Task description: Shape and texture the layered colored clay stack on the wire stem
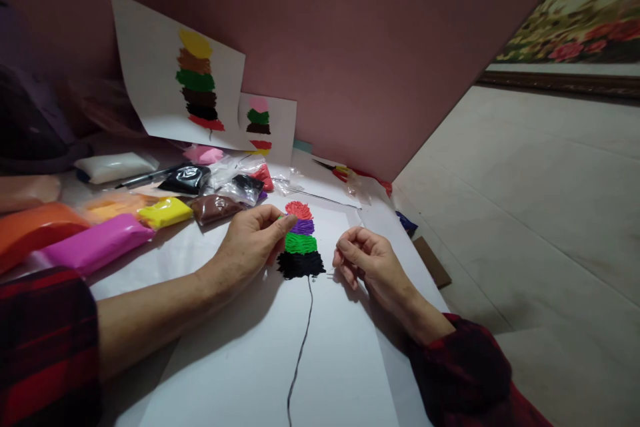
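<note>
A white sheet of paper (280, 353) lies in front of me with a column of textured clay bands on it. From the top these are a red clay band (299, 209), a purple clay band (303, 227), a green clay band (301, 243) and a black clay band (301, 264). A thin dark line (302, 347) runs down from the black one. My left hand (253, 237) is pinched closed at the column's left edge, beside the purple band; what its fingertips hold is too small to name. Right of the column, my right hand (370, 257) has thumb and fingertips together, their contents unclear.
Two sheets with coloured bands, a larger sheet (150, 73) and a smaller sheet (283, 123), lean on the pink wall (325, 33). Clay packets, including a magenta packet (97, 240) and a brown packet (215, 209), crowd the left. Scissors (337, 171) lie at the back.
</note>
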`<state>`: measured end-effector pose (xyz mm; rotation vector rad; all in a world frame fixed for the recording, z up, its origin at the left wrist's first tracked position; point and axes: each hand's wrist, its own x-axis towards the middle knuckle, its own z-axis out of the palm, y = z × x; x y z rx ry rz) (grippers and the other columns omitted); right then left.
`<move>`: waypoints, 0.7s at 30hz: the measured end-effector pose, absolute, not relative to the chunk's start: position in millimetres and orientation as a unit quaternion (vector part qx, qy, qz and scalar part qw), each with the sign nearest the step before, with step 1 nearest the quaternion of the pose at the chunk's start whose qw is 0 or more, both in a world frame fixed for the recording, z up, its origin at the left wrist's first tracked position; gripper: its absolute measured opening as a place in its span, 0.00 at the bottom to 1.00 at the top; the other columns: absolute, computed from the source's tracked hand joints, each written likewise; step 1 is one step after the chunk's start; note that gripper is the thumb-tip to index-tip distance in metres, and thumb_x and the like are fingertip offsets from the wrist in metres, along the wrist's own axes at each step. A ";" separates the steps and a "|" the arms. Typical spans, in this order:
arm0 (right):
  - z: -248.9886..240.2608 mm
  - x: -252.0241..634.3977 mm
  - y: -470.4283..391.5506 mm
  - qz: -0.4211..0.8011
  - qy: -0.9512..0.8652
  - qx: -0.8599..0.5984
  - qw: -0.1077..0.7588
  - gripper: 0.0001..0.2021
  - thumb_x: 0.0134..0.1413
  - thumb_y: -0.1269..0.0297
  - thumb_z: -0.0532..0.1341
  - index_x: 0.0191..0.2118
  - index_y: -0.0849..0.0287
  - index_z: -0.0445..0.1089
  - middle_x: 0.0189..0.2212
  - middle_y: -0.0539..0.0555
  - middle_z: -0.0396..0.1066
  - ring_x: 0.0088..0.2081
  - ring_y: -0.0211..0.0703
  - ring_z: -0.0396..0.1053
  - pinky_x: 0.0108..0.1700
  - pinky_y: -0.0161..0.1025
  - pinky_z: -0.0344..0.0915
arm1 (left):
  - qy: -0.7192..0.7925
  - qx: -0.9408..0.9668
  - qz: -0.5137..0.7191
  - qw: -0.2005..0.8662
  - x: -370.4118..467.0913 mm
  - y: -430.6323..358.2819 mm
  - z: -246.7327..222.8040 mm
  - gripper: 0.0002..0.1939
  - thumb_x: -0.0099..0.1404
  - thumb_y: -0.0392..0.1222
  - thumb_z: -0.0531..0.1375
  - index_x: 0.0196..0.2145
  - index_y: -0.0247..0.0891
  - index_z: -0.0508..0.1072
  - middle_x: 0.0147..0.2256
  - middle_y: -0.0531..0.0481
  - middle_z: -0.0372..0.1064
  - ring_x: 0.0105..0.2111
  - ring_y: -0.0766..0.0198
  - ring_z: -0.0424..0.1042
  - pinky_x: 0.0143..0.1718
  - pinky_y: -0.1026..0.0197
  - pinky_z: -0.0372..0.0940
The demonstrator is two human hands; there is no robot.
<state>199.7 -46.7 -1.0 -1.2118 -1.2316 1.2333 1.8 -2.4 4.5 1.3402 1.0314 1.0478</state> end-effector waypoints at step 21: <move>-4.9 197.5 -46.0 0.491 -0.550 -0.496 0.458 0.12 0.54 0.56 0.62 0.29 0.58 0.62 0.21 0.48 0.70 0.13 0.29 0.60 0.12 0.27 0.59 | 0.433 0.562 0.441 0.549 1.9 -2.4 4.1 0.15 0.60 0.47 0.60 0.20 0.39 0.62 0.12 0.60 0.59 0.10 0.74 0.55 0.12 0.70 0.50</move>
